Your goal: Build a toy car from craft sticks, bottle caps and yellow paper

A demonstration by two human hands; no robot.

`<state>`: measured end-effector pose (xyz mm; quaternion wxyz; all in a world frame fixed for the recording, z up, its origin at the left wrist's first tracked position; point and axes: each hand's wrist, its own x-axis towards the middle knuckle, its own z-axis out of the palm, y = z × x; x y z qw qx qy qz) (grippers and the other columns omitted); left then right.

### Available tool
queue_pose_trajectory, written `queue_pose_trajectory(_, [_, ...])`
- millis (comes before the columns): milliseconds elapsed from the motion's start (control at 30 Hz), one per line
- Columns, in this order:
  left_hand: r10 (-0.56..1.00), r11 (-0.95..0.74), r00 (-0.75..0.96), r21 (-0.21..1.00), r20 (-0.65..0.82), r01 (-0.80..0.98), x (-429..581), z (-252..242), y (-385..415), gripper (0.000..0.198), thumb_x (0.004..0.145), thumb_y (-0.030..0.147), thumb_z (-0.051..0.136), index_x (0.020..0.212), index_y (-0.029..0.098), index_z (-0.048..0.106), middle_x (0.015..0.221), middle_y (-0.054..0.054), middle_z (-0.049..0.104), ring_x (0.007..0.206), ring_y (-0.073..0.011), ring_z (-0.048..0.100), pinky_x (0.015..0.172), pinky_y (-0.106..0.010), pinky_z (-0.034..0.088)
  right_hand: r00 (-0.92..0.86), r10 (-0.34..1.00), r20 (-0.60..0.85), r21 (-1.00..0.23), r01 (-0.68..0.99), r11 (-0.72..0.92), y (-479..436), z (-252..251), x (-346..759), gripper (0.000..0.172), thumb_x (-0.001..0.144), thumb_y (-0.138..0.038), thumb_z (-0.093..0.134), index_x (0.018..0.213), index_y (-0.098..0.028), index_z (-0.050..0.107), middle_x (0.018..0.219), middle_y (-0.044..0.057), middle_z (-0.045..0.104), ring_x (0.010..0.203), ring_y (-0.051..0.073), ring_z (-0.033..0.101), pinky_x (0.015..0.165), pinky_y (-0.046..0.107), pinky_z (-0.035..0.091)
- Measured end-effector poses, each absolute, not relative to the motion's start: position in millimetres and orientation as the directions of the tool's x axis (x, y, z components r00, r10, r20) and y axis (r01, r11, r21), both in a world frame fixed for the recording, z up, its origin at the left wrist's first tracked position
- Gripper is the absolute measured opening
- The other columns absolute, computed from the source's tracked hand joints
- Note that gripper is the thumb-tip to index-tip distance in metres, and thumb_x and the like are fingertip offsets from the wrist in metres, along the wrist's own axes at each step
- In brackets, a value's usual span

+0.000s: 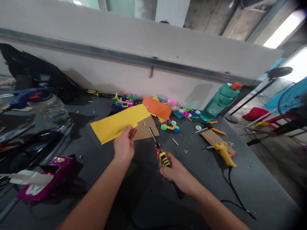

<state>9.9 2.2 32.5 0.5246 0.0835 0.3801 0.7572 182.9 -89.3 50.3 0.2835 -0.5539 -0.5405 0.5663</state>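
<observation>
A flat yellow sheet [117,123] is pinched at its lower right edge between the thumb and fingers of my left hand [124,143]. My right hand [174,171] is wrapped round a black-and-yellow handled tool [165,158], whose far end has red parts and points toward a thin grey rod; whether it grips the rod is unclear. Brown cardboard [147,127] lies on the table just beyond my hands, partly under the yellow sheet. Behind it are orange sheets [157,108] and a small wheeled piece [170,126] with green and blue caps.
On the right are a yellow glue gun [224,153] on cardboard, orange-handled scissors [218,131] and a green bottle [219,102]. A purple power strip [48,179] sits at left, near a blue tool [31,97]. Coloured caps [187,113] lie near the wall.
</observation>
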Motion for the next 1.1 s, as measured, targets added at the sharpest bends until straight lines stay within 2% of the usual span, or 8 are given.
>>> queue_pose_trajectory(133, [0.820, -0.212, -0.498, 0.657, -0.283, -0.723, -7, 35, 11, 0.013, 0.074, 0.005, 0.063, 0.081, 0.016, 0.064, 0.079, -0.001, 0.067, 0.070, -0.0110, 0.064, 0.068, -0.023, 0.055, 0.042, 0.967, -0.250, -0.766, 0.602, -0.224, -76, 65, 230, 0.037, 0.068, -0.035, 0.049, 0.101, -0.017, 0.048, 0.087, 0.006, 0.056, 0.082, 0.022, 0.052, 0.071, 0.031, 0.040])
queue_pose_trajectory(233, [0.819, -0.214, -0.499, 0.655, -0.284, -0.725, -8, 35, 10, 0.012, 0.074, 0.006, 0.063, 0.081, 0.015, 0.064, 0.079, -0.002, 0.066, 0.069, -0.0105, 0.063, 0.067, -0.023, 0.055, 0.298, 0.939, -0.173, -0.461, 0.818, -0.344, -65, 57, 268, 0.045, 0.072, -0.038, 0.048, 0.108, -0.012, 0.048, 0.106, 0.016, 0.057, 0.102, 0.030, 0.052, 0.083, 0.036, 0.039])
queue_pose_trajectory(400, [0.833, -0.186, -0.471, 0.657, -0.288, -0.731, -1, 34, 7, 0.011, 0.072, 0.007, 0.065, 0.080, 0.014, 0.064, 0.076, -0.002, 0.064, 0.067, -0.0117, 0.063, 0.069, -0.026, 0.054, 0.390, 0.905, -0.169, -0.064, 0.912, -0.405, -63, 24, 293, 0.050, 0.077, -0.041, 0.048, 0.108, -0.003, 0.053, 0.106, 0.024, 0.057, 0.106, 0.036, 0.053, 0.086, 0.040, 0.040])
queue_pose_trajectory(533, [0.867, -0.175, -0.444, 0.697, -0.226, -0.695, 4, 32, 5, 0.012, 0.068, 0.010, 0.069, 0.078, 0.013, 0.064, 0.074, -0.002, 0.064, 0.062, -0.0120, 0.062, 0.064, -0.028, 0.054, 0.436, 0.889, -0.137, 0.013, 0.899, -0.439, -64, 15, 283, 0.057, 0.077, -0.052, 0.051, 0.107, -0.004, 0.055, 0.108, 0.025, 0.056, 0.107, 0.038, 0.052, 0.083, 0.045, 0.043])
queue_pose_trajectory(700, [0.952, -0.091, -0.286, 0.796, -0.105, -0.598, 12, 30, 1, 0.022, 0.059, 0.015, 0.075, 0.079, 0.012, 0.065, 0.069, -0.003, 0.065, 0.054, -0.0127, 0.060, 0.058, -0.029, 0.054, 0.319, 0.947, -0.047, -0.049, 0.946, -0.321, -63, 34, 265, 0.059, 0.080, -0.056, 0.051, 0.110, -0.005, 0.055, 0.111, 0.026, 0.056, 0.109, 0.041, 0.050, 0.082, 0.053, 0.043])
queue_pose_trajectory(900, [0.974, 0.223, 0.119, 0.906, -0.193, -0.360, 17, 25, -6, 0.030, 0.059, 0.021, 0.076, 0.087, 0.013, 0.069, 0.085, -0.008, 0.072, 0.070, -0.0195, 0.066, 0.057, -0.027, 0.052, 0.057, 0.974, 0.219, -0.605, 0.791, 0.090, -43, 56, 235, 0.065, 0.081, -0.056, 0.051, 0.133, -0.018, 0.041, 0.126, 0.014, 0.055, 0.117, 0.028, 0.051, 0.096, 0.043, 0.040])
queue_pose_trajectory(1000, [0.951, 0.268, 0.232, 0.920, -0.204, -0.288, 19, 26, -9, 0.031, 0.061, 0.022, 0.075, 0.091, 0.014, 0.070, 0.088, -0.008, 0.073, 0.072, -0.0195, 0.066, 0.059, -0.027, 0.052, -0.030, 0.995, 0.100, -0.809, 0.580, 0.098, -28, 54, 216, 0.054, 0.073, -0.052, 0.061, 0.116, -0.020, 0.055, 0.102, 0.008, 0.067, 0.092, 0.023, 0.063, 0.077, 0.034, 0.048])
queue_pose_trajectory(1100, [0.955, 0.229, 0.245, 0.941, -0.168, -0.247, 21, 28, -10, 0.025, 0.064, 0.026, 0.075, 0.085, 0.015, 0.069, 0.079, -0.006, 0.071, 0.066, -0.0166, 0.064, 0.055, -0.025, 0.051, -0.008, 0.993, 0.115, -0.885, 0.454, 0.106, -19, 46, 204, 0.026, 0.073, -0.044, 0.061, 0.075, -0.019, 0.060, 0.066, 0.000, 0.061, 0.060, 0.015, 0.056, 0.055, 0.025, 0.042])
